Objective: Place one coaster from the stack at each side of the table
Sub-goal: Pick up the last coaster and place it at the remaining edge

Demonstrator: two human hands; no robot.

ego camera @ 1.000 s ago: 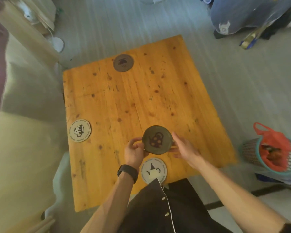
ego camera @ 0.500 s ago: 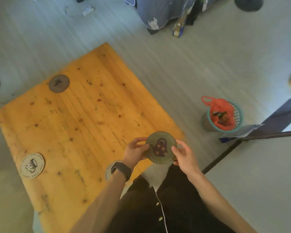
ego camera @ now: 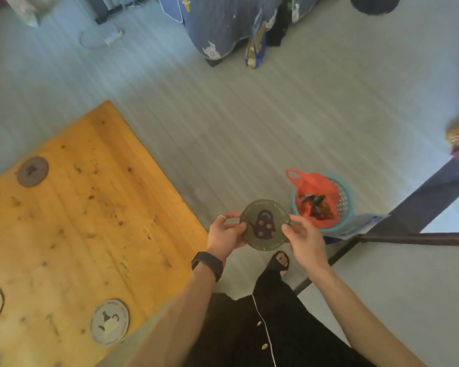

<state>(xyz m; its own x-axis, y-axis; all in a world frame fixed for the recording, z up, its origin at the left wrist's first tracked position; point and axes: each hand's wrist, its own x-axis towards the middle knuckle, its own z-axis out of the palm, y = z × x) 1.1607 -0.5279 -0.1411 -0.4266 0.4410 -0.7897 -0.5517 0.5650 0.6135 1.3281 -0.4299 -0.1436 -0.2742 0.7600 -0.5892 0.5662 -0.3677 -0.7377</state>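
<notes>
While both hands' fingers (ego camera: 289,229) pinch its opposite edges, the dark coaster (ego camera: 265,225) hangs off-table.

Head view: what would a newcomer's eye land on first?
The dark teapot coaster held up at centre between the left hand and right hand, over the floor just off the table's edge. Next, the orange wooden table at left, bearing three coasters, and the red-bagged basket just right of the hands.
</notes>
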